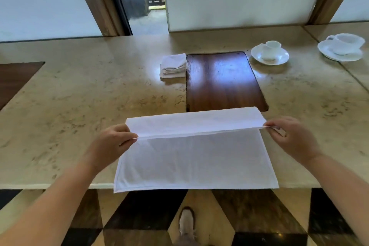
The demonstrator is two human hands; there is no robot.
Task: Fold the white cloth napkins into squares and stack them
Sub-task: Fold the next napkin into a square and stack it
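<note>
A white cloth napkin (195,158) lies spread on the near part of the surface (79,96), its front hem reaching just past the surface's front edge. Its far portion is doubled back toward the near side, that raised hem stretched straight and pinched at both ends. A stack of folded white napkins (173,65) sits well apart, farther back on the surface.

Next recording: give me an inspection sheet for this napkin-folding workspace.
Surface: beige stone counter with dark wooden inset panel.
Job's things: white napkin being folded, near edge overhanging the counter; stack of folded napkins beside the panel.
Clutter: two cups on saucers, cup and saucer, second cup and saucer.
Grippers: left hand and right hand each pinch a napkin corner.
Cables: nothing seen.
Surroundings: chequered floor, frosted windows, one shoe.
</note>
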